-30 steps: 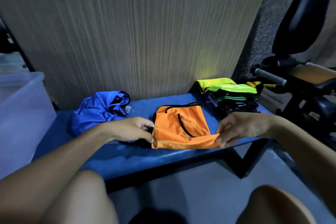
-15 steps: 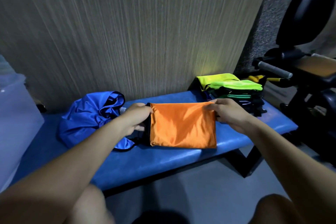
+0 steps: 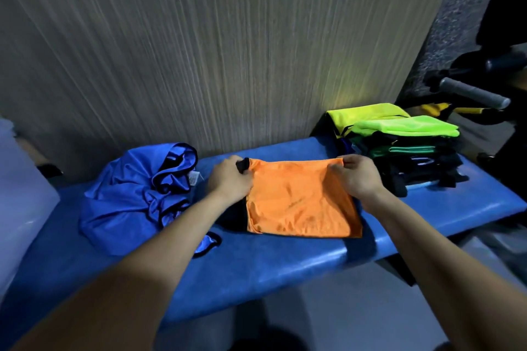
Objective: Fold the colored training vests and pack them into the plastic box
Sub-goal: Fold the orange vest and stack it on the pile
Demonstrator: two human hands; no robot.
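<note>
Two hands work one orange vest point(image 3: 302, 202), which lies folded flat mid-counter point(image 3: 256, 271): left hand point(image 3: 228, 179) pinches the far-left corner at the black trim, right hand point(image 3: 356, 177) pinches the far-right corner. Blue vest point(image 3: 137, 194) sits crumpled, unfolded, just left; folded stack point(image 3: 405, 145) at right end. Plastic box point(image 3: 20, 194) partly visible at far left. Risk: slick fabric may slide open on lifting, since only the far corners are gripped; near edge lies close to the counter lip.
</note>
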